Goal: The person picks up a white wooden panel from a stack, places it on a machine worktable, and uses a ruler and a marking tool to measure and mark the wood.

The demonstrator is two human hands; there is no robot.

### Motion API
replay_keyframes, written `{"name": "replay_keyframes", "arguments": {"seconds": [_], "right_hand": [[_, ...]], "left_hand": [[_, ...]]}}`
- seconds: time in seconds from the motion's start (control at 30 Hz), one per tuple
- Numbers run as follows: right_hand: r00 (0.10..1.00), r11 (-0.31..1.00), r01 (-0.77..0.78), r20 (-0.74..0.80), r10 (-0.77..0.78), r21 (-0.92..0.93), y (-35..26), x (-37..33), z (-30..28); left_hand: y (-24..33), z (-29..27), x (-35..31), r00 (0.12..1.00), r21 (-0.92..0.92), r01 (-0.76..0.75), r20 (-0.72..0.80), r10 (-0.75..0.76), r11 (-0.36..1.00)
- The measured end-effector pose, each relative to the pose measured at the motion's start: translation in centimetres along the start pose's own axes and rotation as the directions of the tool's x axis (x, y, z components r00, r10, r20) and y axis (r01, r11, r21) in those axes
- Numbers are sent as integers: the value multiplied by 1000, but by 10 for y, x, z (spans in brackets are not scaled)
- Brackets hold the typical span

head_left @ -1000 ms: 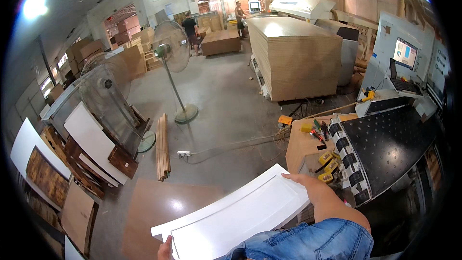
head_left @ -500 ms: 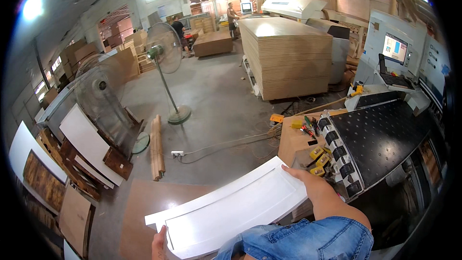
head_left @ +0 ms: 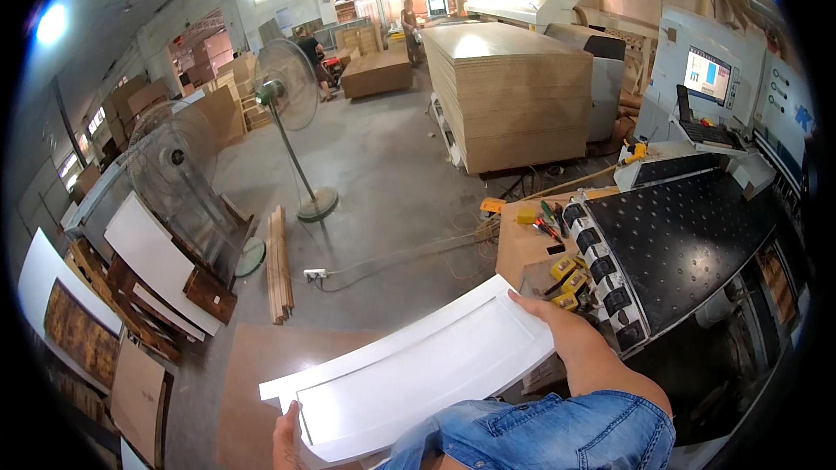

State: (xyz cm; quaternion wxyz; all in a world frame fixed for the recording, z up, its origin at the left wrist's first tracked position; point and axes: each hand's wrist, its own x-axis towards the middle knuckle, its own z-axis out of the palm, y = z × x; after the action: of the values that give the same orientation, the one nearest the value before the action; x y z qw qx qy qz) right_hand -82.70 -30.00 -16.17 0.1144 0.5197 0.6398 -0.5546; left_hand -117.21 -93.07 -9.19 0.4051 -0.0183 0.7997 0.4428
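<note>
A long white cabinet-door panel (head_left: 418, 374) with a raised border and a recessed middle lies tilted in front of my body. My left hand (head_left: 287, 435) grips its left end, the thumb on top near the corner. At the far right corner my right hand (head_left: 533, 309) is closed on the edge, its fingers mostly hidden under the panel. Beneath the panel's left part shows a flat brown board (head_left: 248, 383) low down. Just right of my right hand are several yellow tape measures (head_left: 570, 283).
On the right stands a machine with a black roller-edged table (head_left: 688, 226) and a lit screen (head_left: 707, 78). Ahead is a tall stack of boards (head_left: 522, 113). A standing fan (head_left: 292, 139), wood strips (head_left: 279, 270), a power strip (head_left: 314, 274) and leaning panels (head_left: 157, 252) are leftward. Two people work far back.
The view has shifted slightly, so the background sits a little further left and higher. Both hands keep their hold on the panel, which has barely moved.
</note>
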Motion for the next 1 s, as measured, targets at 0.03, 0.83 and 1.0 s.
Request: {"name": "replay_keyframes", "arguments": {"seconds": [0.03,0.83,1.0], "right_hand": [[1000,1000,-1,5,1,-8,1,-1,-2],[996,972,84,25,-80,-221,30,-57,17],[991,941,116,-26,-131,-317,43,-108,34]], "left_hand": [[0,3,-3,1000,1,-2,-3,2,1000],[-85,23,-82,994,-173,-73,-95,58,982],[-143,23,-106,997,-219,-24,-72,8,975]]}}
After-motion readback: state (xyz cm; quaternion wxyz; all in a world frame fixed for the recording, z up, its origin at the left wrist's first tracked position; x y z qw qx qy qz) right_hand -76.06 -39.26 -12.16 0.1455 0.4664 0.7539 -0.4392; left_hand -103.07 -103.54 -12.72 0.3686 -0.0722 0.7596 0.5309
